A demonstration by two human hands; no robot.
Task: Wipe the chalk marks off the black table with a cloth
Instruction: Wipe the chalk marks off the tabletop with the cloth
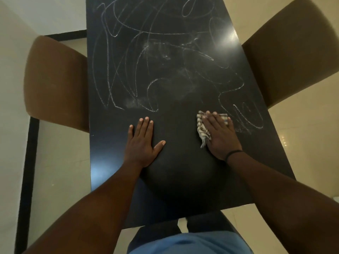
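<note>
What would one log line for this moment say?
stage: wiping | right hand: flat on cloth | left hand: flat on table | chalk marks: mostly remaining

Both bare forearms reach forward from the lower corners. The left hand [142, 143] lies flat, palm down, fingers straight and together, thumb spread. The right hand [221, 135] lies flat too, fingers straight, a thin black wristband [232, 154] on its wrist

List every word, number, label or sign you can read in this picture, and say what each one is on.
None: there is no readable text.
The chalk marks on the black table are loose scribbles and loops, not letters or numbers.
The striped cloth under the right hand shows no label.
The brown chairs show no tag.
</note>
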